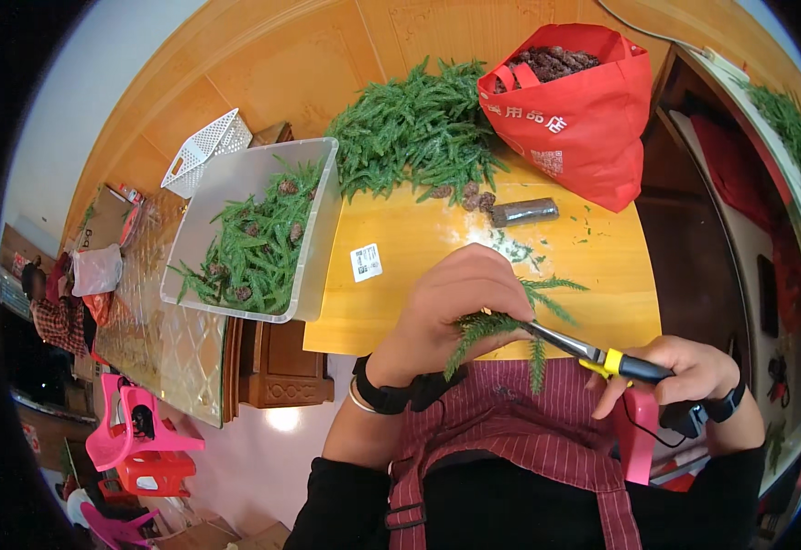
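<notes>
Over the near edge of the yellow table (400, 330), my left hand (460, 302) is closed around an artificial pine sprig (537, 362), its green needles poking out beyond the fingers. My right hand (694, 371) grips long-nosed pliers (634, 367) by their black and yellow handles. The jaws of the pliers reach to the sprig beside my left fingertips; my fingers hide exactly what they touch. Farther back on the table lie a few small pine cones (471, 197) and a dark brown wrapped bundle (524, 212), with white powder and needle scraps around them.
A heap of green pine sprigs (410, 133) covers the table's back. A red bag (570, 119) of pine cones stands at the back right. To the left, a clear plastic bin (318, 257) holds sprigs with cones. A white label (366, 262) lies nearby; pink stools (139, 417) stand lower left.
</notes>
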A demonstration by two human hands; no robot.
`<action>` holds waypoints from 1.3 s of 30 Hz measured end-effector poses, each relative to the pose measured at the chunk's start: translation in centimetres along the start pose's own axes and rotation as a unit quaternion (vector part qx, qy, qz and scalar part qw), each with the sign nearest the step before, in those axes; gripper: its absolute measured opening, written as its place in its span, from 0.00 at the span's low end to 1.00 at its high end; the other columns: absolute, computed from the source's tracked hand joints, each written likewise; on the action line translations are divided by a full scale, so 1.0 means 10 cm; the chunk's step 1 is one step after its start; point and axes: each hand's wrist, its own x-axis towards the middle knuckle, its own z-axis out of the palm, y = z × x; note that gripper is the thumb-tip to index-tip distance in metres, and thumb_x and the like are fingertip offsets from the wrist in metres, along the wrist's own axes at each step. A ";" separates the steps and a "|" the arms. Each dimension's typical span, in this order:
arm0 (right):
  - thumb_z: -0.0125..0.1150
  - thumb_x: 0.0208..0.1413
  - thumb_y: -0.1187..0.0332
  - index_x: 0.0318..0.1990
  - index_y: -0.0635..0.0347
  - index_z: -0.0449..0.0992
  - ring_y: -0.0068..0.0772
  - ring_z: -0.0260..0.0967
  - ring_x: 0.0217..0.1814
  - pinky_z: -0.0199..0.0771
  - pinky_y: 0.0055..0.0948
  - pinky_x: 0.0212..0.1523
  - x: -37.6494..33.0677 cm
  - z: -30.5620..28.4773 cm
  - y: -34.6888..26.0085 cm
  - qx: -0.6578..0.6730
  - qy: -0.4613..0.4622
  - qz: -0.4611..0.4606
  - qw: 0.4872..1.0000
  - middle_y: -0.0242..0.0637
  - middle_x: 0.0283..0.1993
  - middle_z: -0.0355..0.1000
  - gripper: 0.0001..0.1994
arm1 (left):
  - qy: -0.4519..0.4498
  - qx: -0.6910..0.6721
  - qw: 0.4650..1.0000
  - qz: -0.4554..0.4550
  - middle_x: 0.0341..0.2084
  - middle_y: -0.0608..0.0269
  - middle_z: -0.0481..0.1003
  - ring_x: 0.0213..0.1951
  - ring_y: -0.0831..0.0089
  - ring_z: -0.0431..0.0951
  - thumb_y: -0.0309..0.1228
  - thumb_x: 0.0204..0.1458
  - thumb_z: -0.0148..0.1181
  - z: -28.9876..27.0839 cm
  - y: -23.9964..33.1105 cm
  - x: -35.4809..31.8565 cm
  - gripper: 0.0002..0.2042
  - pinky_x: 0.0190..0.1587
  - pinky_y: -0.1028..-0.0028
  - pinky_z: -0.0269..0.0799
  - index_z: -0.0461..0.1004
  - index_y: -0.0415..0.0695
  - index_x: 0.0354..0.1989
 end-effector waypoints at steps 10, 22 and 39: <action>0.55 0.48 0.52 0.30 0.66 0.76 0.44 0.65 0.44 0.61 0.38 0.47 -0.08 0.12 -0.31 -0.173 0.110 -0.038 0.978 0.42 0.35 0.74 0.21 | 0.051 -0.092 0.994 -0.020 0.23 0.63 0.73 0.29 0.68 0.71 0.26 0.35 0.68 -0.12 -0.02 -0.06 0.10 0.35 0.71 0.65 0.71 0.41 0.24; 0.63 0.38 0.52 0.23 0.66 0.72 0.51 0.61 0.46 0.64 0.42 0.43 0.23 0.20 -0.29 -0.639 0.244 -0.119 0.720 0.43 0.35 0.69 0.22 | 0.093 -0.195 0.965 -0.146 0.29 0.64 0.70 0.33 0.77 0.70 0.18 0.38 0.64 0.09 0.03 -0.16 0.10 0.36 0.79 0.66 0.70 0.40 0.28; 0.69 0.32 0.61 0.26 0.62 0.74 0.44 0.65 0.41 0.66 0.36 0.42 0.31 0.22 -0.30 -0.621 0.253 -0.115 0.733 0.36 0.30 0.71 0.15 | 0.089 -0.140 0.976 -0.139 0.28 0.65 0.69 0.31 0.79 0.69 0.18 0.37 0.64 0.07 -0.01 -0.17 0.11 0.33 0.81 0.65 0.70 0.40 0.28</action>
